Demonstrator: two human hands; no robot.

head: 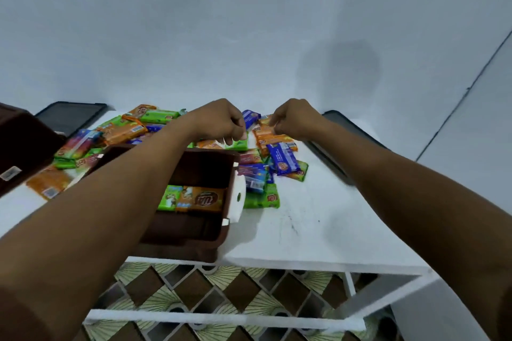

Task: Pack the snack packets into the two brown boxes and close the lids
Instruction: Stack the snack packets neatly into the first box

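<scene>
While left hand (221, 122), right hand (295, 119) curl over snack packets (277, 144), grips unclear; brown box (194, 232) at near table (318, 230) edge.

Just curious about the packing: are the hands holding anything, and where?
Left hand apparently pinches the top edge of a green packet; right hand pinches the end of an orange packet.

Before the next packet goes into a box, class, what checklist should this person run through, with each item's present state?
1. Near brown box open: ok.
2. Room above the packets inside it: ok.
3. Loose packets on the white table all packed: not ok.
4. Left hand and right hand over the pile: ok.
5. Either hand gripping a packet: cannot tell.
6. Second brown box, at the left edge, open: cannot tell.
</scene>
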